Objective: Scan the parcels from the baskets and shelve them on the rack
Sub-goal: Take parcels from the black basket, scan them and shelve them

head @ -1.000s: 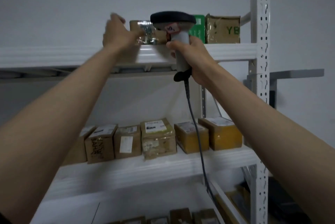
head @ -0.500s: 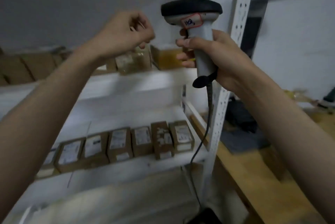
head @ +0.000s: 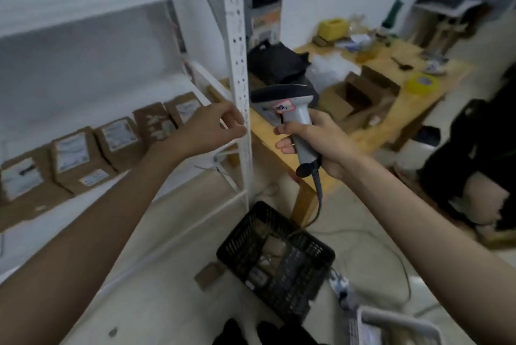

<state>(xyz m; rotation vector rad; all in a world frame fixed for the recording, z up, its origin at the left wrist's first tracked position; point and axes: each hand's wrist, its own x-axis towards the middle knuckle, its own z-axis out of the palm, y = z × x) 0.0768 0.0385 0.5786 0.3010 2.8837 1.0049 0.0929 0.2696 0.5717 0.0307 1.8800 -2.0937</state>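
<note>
Parcels (head: 75,160) in brown cardboard with white labels sit in a row on the rack's (head: 237,65) middle shelf, at the left of our view; a second ago we were looking up at the top shelf, and now our gaze has dropped toward the floor. Our left hand (head: 212,126), which was up at a parcel on the top shelf, has come down in front of the rack's white upright post. Its fingers are loosely curled with a small gap between thumb and forefinger, and they hold nothing; whether the fingertips touch the post we cannot tell. Just right of the post, our right hand (head: 321,143) still grips the grey scanner (head: 290,115) by its handle, fingers wrapped tight around it, the black head pointing left toward the post and the cable hanging down from the butt. Below the post, on the floor, stands a black basket (head: 243,235) with a few parcels inside. Further right, at the bottom edge, we see the corner of a white basket (head: 396,319). Beyond the post to the right stands a wooden table (head: 391,121).
</note>
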